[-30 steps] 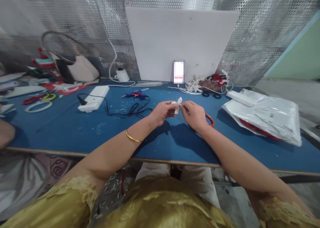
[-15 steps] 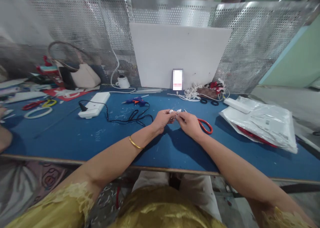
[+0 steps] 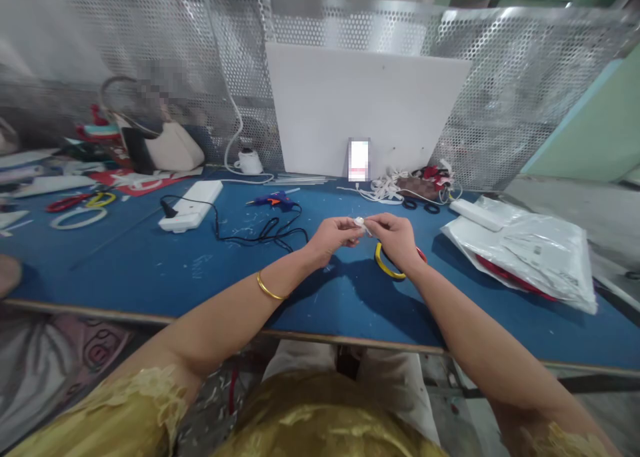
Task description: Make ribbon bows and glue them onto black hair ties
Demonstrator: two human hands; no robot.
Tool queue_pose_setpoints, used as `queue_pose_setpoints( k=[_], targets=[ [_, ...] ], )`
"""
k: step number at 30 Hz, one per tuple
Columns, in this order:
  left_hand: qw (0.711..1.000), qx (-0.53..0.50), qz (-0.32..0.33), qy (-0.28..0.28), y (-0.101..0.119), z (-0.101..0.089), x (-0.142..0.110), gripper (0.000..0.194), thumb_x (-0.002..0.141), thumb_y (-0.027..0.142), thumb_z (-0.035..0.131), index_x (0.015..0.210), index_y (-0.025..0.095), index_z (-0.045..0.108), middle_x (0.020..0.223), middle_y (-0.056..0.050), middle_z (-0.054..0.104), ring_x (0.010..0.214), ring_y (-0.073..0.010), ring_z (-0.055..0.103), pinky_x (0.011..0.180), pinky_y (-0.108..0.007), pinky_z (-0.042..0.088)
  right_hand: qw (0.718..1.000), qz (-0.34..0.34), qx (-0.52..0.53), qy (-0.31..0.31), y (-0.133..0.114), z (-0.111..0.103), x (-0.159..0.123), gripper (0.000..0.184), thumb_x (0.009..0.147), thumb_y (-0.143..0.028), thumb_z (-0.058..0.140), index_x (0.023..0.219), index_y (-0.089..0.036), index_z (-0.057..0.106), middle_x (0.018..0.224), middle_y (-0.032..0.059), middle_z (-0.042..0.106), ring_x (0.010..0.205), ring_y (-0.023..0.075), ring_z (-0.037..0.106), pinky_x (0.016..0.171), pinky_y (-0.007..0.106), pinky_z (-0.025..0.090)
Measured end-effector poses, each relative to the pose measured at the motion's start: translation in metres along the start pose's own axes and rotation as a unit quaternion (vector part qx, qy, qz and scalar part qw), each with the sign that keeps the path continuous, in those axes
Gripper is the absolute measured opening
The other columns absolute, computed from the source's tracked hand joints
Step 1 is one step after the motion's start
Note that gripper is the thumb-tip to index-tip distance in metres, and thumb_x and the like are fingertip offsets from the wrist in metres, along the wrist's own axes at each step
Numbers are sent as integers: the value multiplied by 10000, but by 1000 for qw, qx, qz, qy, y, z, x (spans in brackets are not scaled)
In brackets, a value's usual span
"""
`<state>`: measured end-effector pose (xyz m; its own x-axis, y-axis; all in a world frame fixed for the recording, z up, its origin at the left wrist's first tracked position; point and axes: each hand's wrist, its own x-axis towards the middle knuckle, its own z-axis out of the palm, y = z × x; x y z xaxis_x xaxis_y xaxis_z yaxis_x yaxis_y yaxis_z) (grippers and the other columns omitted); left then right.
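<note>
Over the blue tabletop, my left hand (image 3: 334,238) pinches a small white piece (image 3: 359,222) between thumb and fingers. It looks like folded ribbon or paper, too small to tell which. My right hand (image 3: 393,238) is closed at the same piece's right side, fingertips pressed together on it. Under my right hand lie scissors (image 3: 384,265) with a yellow and a red handle loop, their blades hidden by the hand. To the left, a blue glue gun (image 3: 274,201) rests on the table, its black cord (image 3: 260,240) looping toward my left hand.
A white power strip (image 3: 193,207) stands left of the glue gun. A lit phone (image 3: 359,160) leans on a white board (image 3: 365,103). White cords (image 3: 387,187) lie beside it. A plastic-wrapped package (image 3: 525,250) is at right. A co-worker's arm (image 3: 9,275) shows at far left.
My right hand has shifted slightly right and up, uncovering the scissors' yellow loop. The white piece has moved a little right and now looks rounder. The co-worker's arm has drawn back left.
</note>
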<state>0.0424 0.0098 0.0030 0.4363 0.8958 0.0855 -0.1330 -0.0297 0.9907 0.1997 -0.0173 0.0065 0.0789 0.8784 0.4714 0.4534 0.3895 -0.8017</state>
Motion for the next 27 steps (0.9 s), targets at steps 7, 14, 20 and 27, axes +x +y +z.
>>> queue_pose_setpoints(
  k=[7, 14, 20, 27],
  targets=[
    [1000, 17, -7, 15, -3, -2, 1, 230, 623, 337, 741, 664, 138, 633, 625, -6, 617, 528, -80, 526, 584, -249, 435, 996, 46, 67, -45, -3, 1, 1, 196, 742, -346, 636, 775, -169, 713, 646, 11, 654, 591, 137, 554, 573, 255, 403],
    [996, 75, 39, 12, -3, 3, -2, 172, 680, 296, 682, 625, 149, 609, 556, 6, 588, 509, -89, 502, 554, -236, 413, 997, 56, 48, -2, -7, 5, -5, 221, 730, -371, 645, 625, -176, 649, 544, -10, 576, 536, 121, 504, 528, 246, 362],
    [990, 113, 78, 37, -7, 9, -4, 133, 654, 255, 705, 605, 163, 623, 536, 16, 578, 528, -98, 498, 544, -218, 376, 965, 158, 208, -8, 1, 13, -5, 316, 660, -448, 706, 565, -167, 597, 510, -11, 551, 481, 100, 465, 503, 244, 371],
    [994, 40, 54, 90, -6, 4, 1, 201, 666, 319, 704, 656, 152, 593, 579, 18, 582, 545, -91, 525, 592, -241, 448, 937, 200, 279, -62, 1, 3, 1, 306, 576, -381, 797, 731, -156, 659, 642, 13, 645, 581, 117, 593, 581, 242, 463]
  ],
)
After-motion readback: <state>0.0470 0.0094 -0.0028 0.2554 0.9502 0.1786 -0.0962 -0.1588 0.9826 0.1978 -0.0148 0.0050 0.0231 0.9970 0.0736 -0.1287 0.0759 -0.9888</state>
